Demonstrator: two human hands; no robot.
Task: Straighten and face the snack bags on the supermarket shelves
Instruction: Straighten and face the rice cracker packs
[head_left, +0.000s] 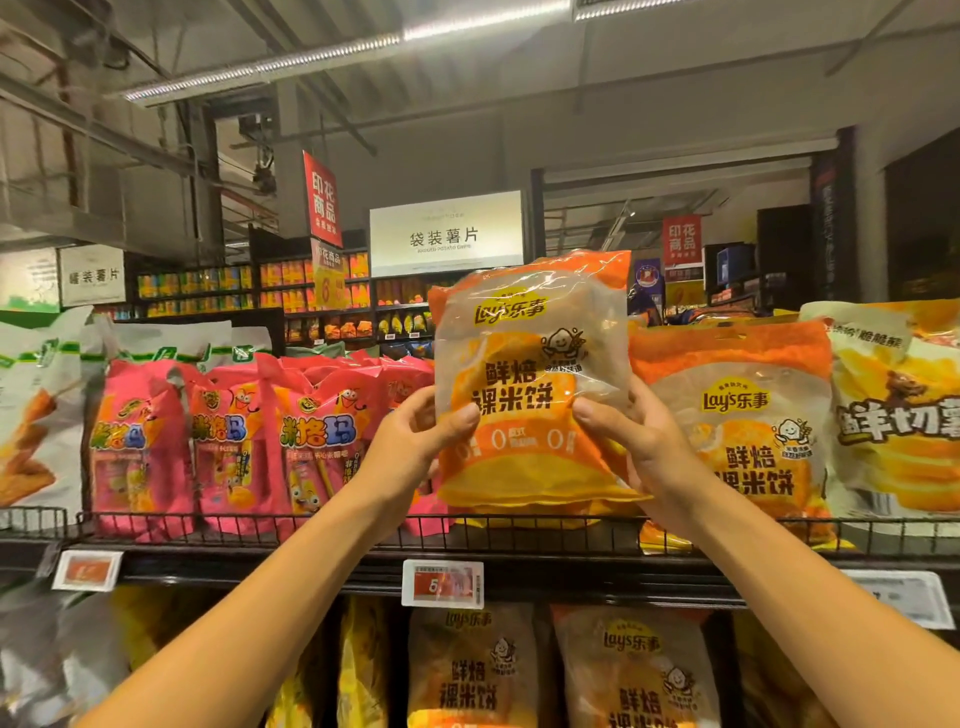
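Observation:
An orange Lay's snack bag (524, 374) stands upright above the top shelf's wire rail (311, 525), label facing me. My left hand (415, 441) grips its lower left edge, thumb on the front. Its lower right side is gripped by my right hand (631, 441), thumb across the front too. A matching orange Lay's bag (743, 410) stands on the shelf just to the right, partly behind my right hand.
Pink snack bags (234, 441) fill the shelf to the left, with white bags (36, 405) beyond them. A yellow-and-white bag (898, 415) stands at far right. Price tags (442, 583) hang on the shelf edge. More Lay's bags (470, 670) sit on the lower shelf.

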